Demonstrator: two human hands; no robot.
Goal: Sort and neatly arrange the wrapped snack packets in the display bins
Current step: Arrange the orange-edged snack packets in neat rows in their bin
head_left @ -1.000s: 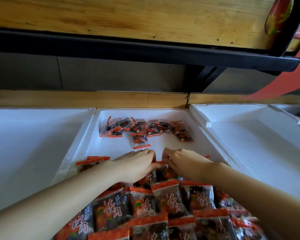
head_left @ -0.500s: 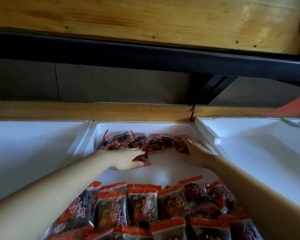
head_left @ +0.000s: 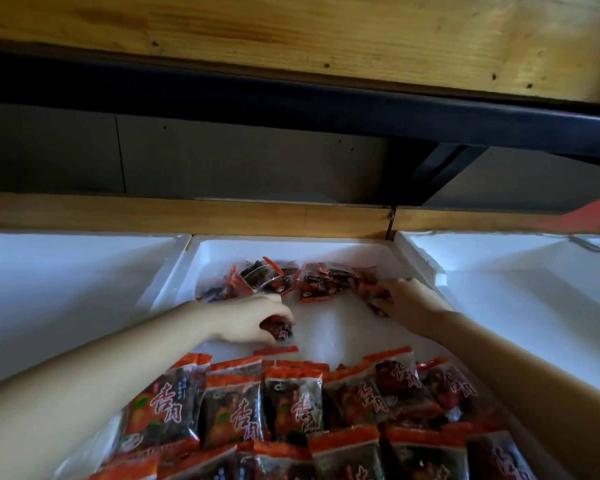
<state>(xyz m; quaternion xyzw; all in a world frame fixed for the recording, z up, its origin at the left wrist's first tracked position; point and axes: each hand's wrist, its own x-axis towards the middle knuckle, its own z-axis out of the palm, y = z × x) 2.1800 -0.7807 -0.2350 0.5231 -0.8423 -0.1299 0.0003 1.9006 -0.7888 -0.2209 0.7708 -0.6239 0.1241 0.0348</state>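
A white foam bin (head_left: 291, 249) stands in the middle, between two other white bins, one at 9 o'clock (head_left: 66, 289) and one at 3 o'clock (head_left: 516, 289). In the middle bin the snack packets are in two groups. At 12 o'clock, near the far wall, a loose pile of small packets (head_left: 291, 280) lies in disorder, some tilted and some on top of others. At 6 o'clock, close to the person, larger packets (head_left: 291, 407) with orange-red top edges and red writing stand in overlapping rows, side by side. Between the two groups there is a strip of bare white floor.

The left hand (head_left: 250, 317) reaches in from 8 o'clock. Its fingers are curled around one small dark packet (head_left: 280, 330), just above the bin floor and just beyond the front row. The right hand (head_left: 409, 303) reaches in from 4 o'clock to the right end of the loose pile, at about 1 o'clock. Its fingers lie on the packets there, but I cannot tell if they pinch one or only touch them.

Behind the bins, at 12 o'clock, runs a wooden ledge (head_left: 187, 216). Above it are a grey wall, a black rail (head_left: 291, 98) and a wooden board (head_left: 291, 29).
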